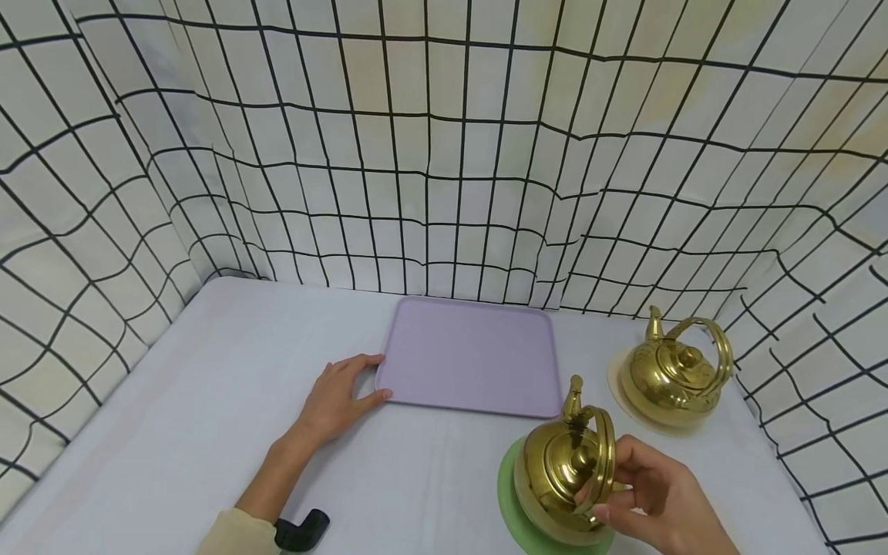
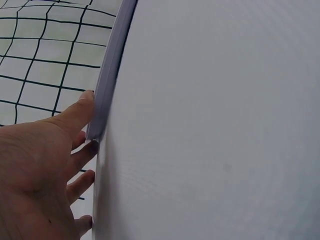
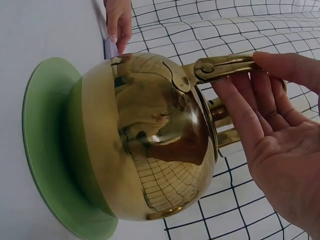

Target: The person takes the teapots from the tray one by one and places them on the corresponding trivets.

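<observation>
A flat lilac tray [image 1: 472, 354] with a low raised rim lies on the white table at the back. My left hand [image 1: 333, 397] is at its near left corner, thumb and fingertips touching the edge, the fingers fairly straight. At the front right, a shiny brass teapot [image 1: 548, 470] stands on a round green mat [image 1: 509, 501], its spout pointing away. My right hand [image 1: 659, 493] holds the teapot's arched handle [image 3: 230, 65], with thumb on one side and fingers curled round the other, as the right wrist view shows. The tray's rim [image 2: 107, 75] also appears in the left wrist view.
A second brass teapot [image 1: 669, 381] stands on a round cream mat [image 1: 620, 389] at the back right, just beyond the first. White walls with a black grid [image 1: 444, 154] enclose the table's back and sides. A black fitting [image 1: 303, 532] sits at the left wrist.
</observation>
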### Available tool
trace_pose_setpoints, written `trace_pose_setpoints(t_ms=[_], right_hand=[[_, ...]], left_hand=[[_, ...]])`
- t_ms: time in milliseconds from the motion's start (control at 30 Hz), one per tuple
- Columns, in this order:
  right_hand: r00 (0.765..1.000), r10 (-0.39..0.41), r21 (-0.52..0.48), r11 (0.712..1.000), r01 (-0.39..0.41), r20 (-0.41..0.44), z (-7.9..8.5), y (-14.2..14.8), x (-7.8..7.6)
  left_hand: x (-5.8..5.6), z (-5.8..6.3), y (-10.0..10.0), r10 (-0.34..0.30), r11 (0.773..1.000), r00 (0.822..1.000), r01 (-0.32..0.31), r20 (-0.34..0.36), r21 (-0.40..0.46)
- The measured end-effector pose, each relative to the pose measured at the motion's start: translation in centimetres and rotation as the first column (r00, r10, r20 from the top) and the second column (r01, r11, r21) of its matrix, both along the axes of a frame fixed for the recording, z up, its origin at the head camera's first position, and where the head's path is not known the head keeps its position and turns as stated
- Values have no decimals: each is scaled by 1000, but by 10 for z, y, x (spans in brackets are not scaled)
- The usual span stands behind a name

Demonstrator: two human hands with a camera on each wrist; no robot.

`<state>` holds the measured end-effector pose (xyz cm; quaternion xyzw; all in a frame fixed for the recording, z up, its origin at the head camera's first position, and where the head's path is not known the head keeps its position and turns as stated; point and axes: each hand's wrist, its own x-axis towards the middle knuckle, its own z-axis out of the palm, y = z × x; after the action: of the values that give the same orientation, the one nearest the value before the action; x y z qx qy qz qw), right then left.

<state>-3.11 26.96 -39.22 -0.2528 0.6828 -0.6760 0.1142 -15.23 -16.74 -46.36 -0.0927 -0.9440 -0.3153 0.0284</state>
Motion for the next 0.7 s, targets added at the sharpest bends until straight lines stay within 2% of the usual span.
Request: trace_pose_setpoints(t_ms=[67, 233, 333, 433, 533, 700], right_hand=[[1000, 14, 19, 1000, -14, 13, 0, 2, 0], [996, -24, 82, 997, 17, 92, 1, 5, 3], [996, -20, 82, 997, 12, 90, 1, 6, 2], [1000, 11, 59, 998, -13, 28, 1, 5, 1], [1000, 19, 54, 998, -19, 8, 5, 2, 2], [998, -22, 90, 996, 17, 55, 11, 1, 3]], left_hand=[[0, 0, 0, -1, 1000, 1000, 1, -2, -1], [-3, 0, 1, 2, 1000, 1000, -2, 10, 2], [-4, 0, 2, 2, 1000, 1000, -2, 9, 1], [-4, 1, 2, 2, 1000, 1000, -2, 9, -1], [-5, 2, 1, 5, 1000, 1000, -5, 5, -5], [-5, 4, 1, 4, 1000, 1000, -4, -9, -18]])
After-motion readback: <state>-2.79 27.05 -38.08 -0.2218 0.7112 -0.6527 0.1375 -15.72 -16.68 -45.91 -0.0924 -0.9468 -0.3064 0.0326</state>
